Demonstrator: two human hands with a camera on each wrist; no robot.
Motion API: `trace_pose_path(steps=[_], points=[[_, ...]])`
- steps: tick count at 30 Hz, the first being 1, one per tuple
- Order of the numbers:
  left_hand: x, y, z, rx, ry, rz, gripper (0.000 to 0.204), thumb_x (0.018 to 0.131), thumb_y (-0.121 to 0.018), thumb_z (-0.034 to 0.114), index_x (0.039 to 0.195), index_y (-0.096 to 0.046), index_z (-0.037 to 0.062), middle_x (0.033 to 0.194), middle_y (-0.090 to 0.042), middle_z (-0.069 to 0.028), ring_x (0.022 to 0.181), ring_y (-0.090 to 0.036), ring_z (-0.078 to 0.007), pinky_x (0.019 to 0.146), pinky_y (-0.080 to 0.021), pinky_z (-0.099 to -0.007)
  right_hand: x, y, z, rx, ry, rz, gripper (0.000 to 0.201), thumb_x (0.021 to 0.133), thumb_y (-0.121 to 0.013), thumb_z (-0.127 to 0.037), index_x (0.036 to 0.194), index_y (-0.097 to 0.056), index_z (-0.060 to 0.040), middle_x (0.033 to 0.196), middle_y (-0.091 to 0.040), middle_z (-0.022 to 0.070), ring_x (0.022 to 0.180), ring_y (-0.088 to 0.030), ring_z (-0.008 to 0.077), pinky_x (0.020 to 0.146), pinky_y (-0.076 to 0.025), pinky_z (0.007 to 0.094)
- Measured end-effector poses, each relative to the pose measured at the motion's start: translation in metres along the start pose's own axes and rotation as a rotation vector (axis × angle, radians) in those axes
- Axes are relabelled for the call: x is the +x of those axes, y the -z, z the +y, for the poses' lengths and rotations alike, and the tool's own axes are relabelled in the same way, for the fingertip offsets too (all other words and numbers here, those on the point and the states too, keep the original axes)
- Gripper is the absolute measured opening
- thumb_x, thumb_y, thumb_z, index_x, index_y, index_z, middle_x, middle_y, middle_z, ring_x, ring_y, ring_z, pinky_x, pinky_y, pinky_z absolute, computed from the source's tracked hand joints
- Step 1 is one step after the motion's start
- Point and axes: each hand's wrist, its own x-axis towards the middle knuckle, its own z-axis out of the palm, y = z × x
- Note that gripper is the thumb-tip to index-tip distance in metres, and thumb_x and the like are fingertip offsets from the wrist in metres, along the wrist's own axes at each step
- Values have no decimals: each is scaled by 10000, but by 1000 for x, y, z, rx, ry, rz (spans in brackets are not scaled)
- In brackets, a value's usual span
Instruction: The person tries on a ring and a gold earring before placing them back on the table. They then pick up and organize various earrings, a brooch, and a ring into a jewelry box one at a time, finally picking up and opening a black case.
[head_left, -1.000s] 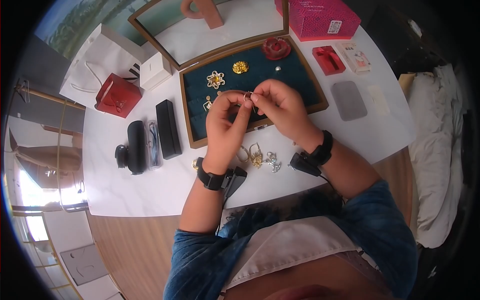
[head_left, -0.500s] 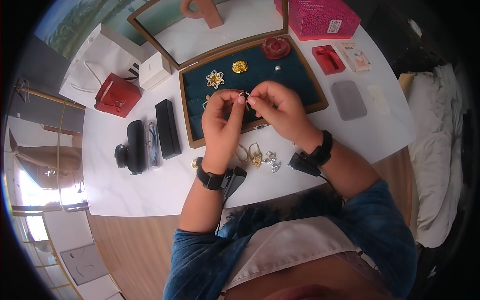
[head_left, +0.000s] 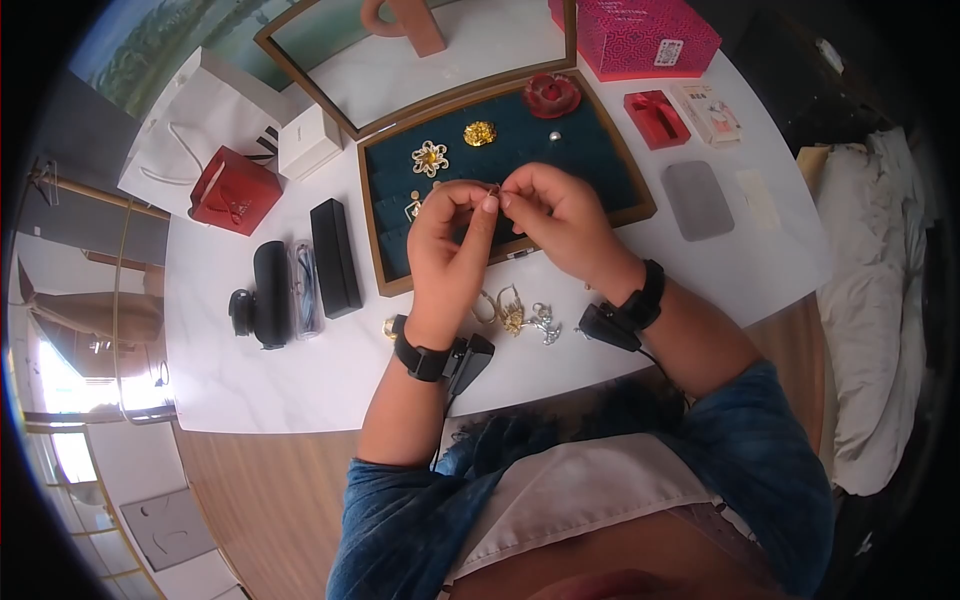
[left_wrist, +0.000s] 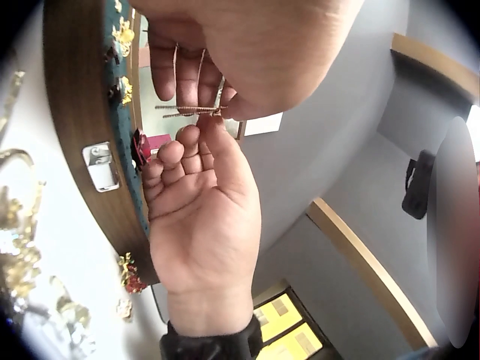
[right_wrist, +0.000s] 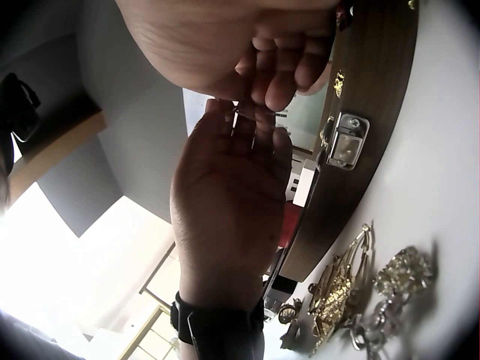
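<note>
Both hands meet over the front of a wooden jewelry box (head_left: pixel 640 212) with a dark green lining. Fingertips of my left hand (head_left: pixel 447 240) and right hand (head_left: pixel 568 218) pinch a thin dangling jewelry piece (left_wrist: pixel 191 111). Two slim textured strands hang from it toward the box in the left wrist view; its upper part is hidden by the fingers. On the lining behind the hands lie a flower brooch (head_left: pixel 430 159), a gold brooch (head_left: pixel 480 134), a red flower (head_left: pixel 552 96) and a pearl (head_left: pixel 555 136). A dangling earring (head_left: pixel 413 211) lies beside my left fingers.
Gold jewelry (head_left: pixel 511 312) and a silver piece (head_left: pixel 543 322) lie in front of the box. Left stand a black case (head_left: pixel 336 258), an eyeglass case (head_left: pixel 272 295) and a red bag (head_left: pixel 237 192). To the right are a red gift box (head_left: pixel 657 120) and a grey pad (head_left: pixel 698 201).
My left hand shifts slightly left, then back toward the right hand. The fingertips turn the small jewelry piece between them. Everything on the table stays in place.
</note>
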Motion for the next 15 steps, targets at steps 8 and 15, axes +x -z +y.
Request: trace_pose_path(steps=[8,15], points=[[0,2,-1,-36,39,29,77,1049,-700,44,1112,-682,1,1080,-727,-50,985,-693,-107,901,-552,-262,-1,1,-3,18,-17,-23,158,1072,-677,-171,1089,-684,-14,902,-685,-4,779,-628,54,679,-510,238],[0,1,-5,-54,27,24,89,1039,-717,40,1114,-685,5,1081,-724,-44,987,-695,-103,897,-552,-255,-1,2,-9,43,-62,-31,257,1112,-630,-262,1157,-679,-14,968,-685,16,821,-652,78,739,-545,244]])
